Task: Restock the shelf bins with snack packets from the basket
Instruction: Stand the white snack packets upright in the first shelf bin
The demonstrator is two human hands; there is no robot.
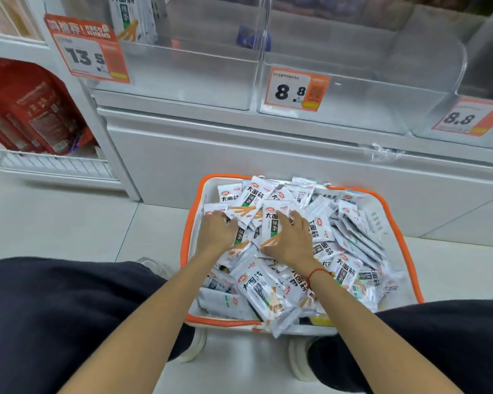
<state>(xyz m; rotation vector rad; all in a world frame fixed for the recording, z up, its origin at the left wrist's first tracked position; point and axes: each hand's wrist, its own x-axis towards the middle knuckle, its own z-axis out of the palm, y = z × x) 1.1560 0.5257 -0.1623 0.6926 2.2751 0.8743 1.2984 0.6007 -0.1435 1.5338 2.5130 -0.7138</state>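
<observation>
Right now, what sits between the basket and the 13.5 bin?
In the head view: only the white cabinet front and floor tile separate the basket from the 13.5 bin.

pale tiled floor [69,223], basket [404,245] on it

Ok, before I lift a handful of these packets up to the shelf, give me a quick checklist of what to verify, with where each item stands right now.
1. Basket stocked: ok, white snack packets are heaped to the rim.
2. Left hand on stock: ok, it rests on the pile; whether it grips a packet, cannot tell.
3. Right hand on stock: ok, its fingers are spread over packets at the middle; no firm grip, not ok.
4. Matching bin: ok, the clear one with the 13.5 tag holds a few of the same packets at the back and has room.
5. Loose packets: not ok, one packet hangs over the near rim.
</observation>
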